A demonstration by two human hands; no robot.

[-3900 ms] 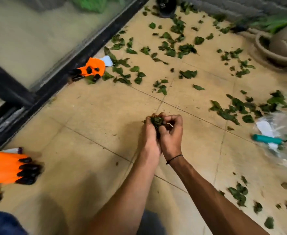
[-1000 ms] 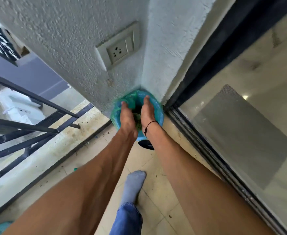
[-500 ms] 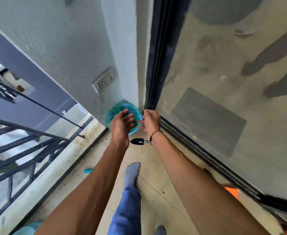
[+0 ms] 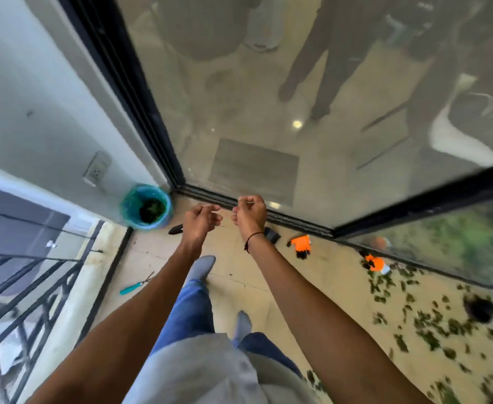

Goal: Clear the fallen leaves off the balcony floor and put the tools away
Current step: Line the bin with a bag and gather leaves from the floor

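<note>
Where the black railing point(image 4: 26, 290) ends at the far left, we see shears point(image 4: 136, 283) with a teal handle lying on the floor point(image 4: 245, 290). Next comes the teal bin point(image 4: 128, 205) in the corner, dark leaves inside it. A trowel point(image 4: 176, 229) lies just beside the bin. Our left hand point(image 4: 200, 221) and right hand point(image 4: 249, 214) are raised side by side, the fingers loosely curled, holding nothing. Further right two orange gloves point(image 4: 301, 245) lie near the glass door point(image 4: 297, 112), and fallen leaves point(image 4: 426, 325) cover the floor at the far right.
</note>
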